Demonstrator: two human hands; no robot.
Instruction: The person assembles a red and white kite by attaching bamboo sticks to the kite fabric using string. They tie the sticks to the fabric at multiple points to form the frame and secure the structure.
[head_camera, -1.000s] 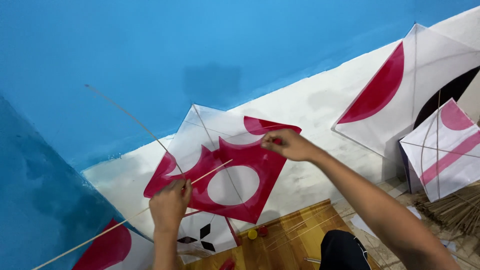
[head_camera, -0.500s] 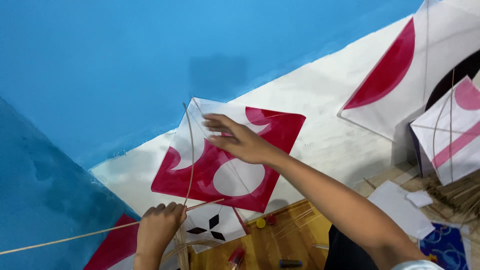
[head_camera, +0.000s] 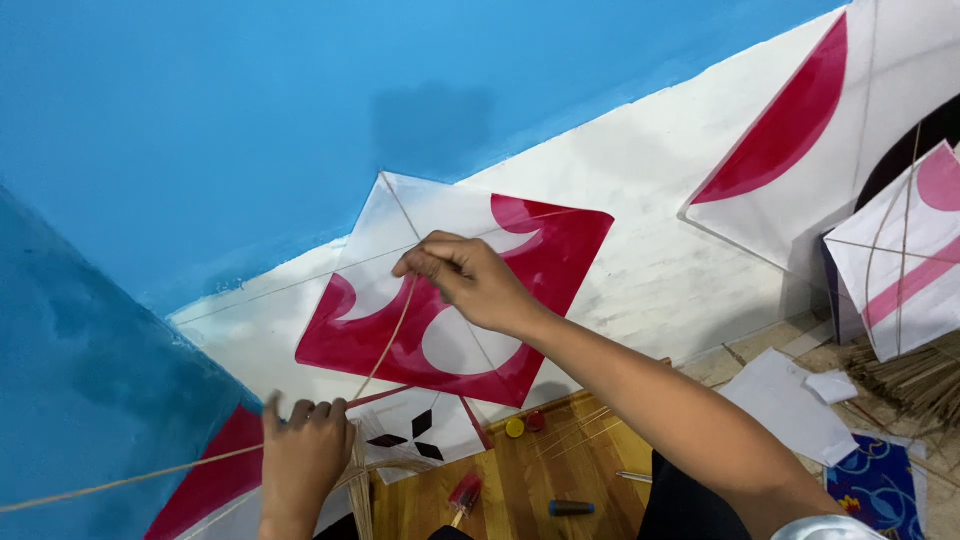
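Note:
A red and white paper kite (head_camera: 560, 250) leans against the blue and white wall. My right hand (head_camera: 470, 282) rests on its middle and pinches the upper end of a thin bamboo stick (head_camera: 388, 345) that bends in a curve across the kite. My left hand (head_camera: 303, 452) grips the same stick at the kite's lower left corner, and the long tail of the stick runs off to the left edge of the view.
More kites (head_camera: 900, 250) lean at the right. A white kite with black diamonds (head_camera: 415, 440) lies below. On the wooden board (head_camera: 520, 480) sit small bottle caps (head_camera: 525, 425), thin sticks and a blue spool (head_camera: 572, 507). Paper scraps (head_camera: 790, 400) and a stick bundle (head_camera: 910, 375) lie at the right.
My right hand has slid from the kite's right corner to its middle, bowing the stick into a curve. The left hand stays low, holding the stick's other part.

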